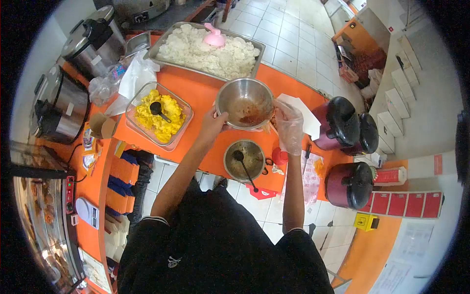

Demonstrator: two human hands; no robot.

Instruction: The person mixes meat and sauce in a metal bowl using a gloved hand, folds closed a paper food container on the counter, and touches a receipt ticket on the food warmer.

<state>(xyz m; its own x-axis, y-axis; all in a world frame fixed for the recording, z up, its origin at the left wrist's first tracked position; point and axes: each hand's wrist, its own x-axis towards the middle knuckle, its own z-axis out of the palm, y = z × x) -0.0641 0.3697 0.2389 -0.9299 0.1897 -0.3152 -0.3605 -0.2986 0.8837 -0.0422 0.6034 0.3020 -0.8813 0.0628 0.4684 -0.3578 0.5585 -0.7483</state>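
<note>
My left hand [214, 121] grips the near rim of a steel bowl [245, 102] that has a reddish-brown sauce residue inside. The bowl is tilted above the orange counter [200, 93]. My right hand [289, 125], in a clear plastic glove, rests against the bowl's right rim, fingers curled near some food at the edge. Just below the bowl sits a smaller steel pot [245, 159] with a black ladle [243, 164] in it.
A metal tray of white rice [208, 49] with a pink scoop [214, 36] lies at the back. A glass dish of yellow food [159, 117] with a black scoop is on the left. Dark red cookers [342, 122] stand right, steel cookers [93, 41] left.
</note>
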